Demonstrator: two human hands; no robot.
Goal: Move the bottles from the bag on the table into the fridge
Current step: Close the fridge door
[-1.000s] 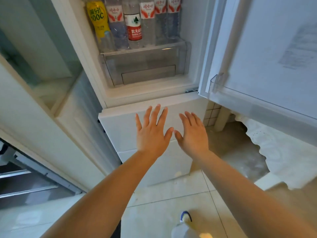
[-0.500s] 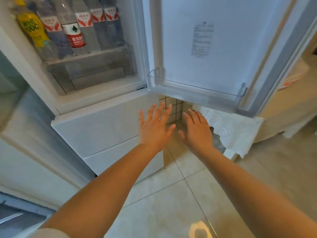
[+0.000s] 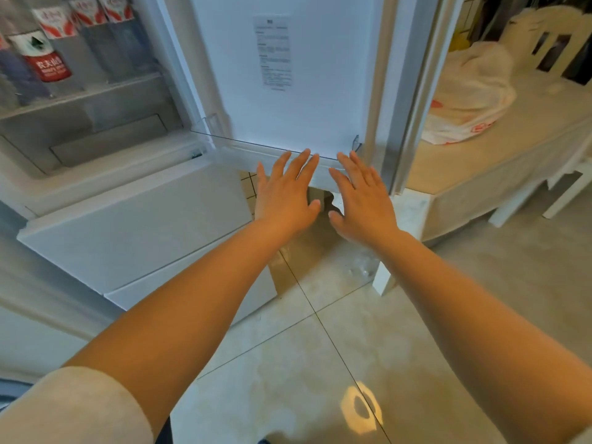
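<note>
The plastic bag (image 3: 471,91) sits slumped on the table (image 3: 480,161) at upper right, beyond the edge of the open fridge door (image 3: 298,75). It's white w/ red print; whether bottles remain inside can't be told, since the plastic is opaque and bunched, though it does look fairly full. Its bulk runs roughly left to right along the tabletop.

From the hands, the bag lies up and to the right, well apart, w/ the door edge between. The right hand (image 3: 362,200) is the nearer one; the left hand (image 3: 285,193) is just beside it, toward the fridge. Both are empty, fingers straight and spread, palms down, fingertips about level w/ the door's lower shelf rail (image 3: 272,145) — prob. not touching it, hard to say.

Water bottles (image 3: 48,52) already stand in a row on the fridge shelf (image 3: 80,94) at upper left, upright, above the clear drawer (image 3: 96,136).

Judgement: next reach likely swings right around the door to the bag, right hand leading.
</note>
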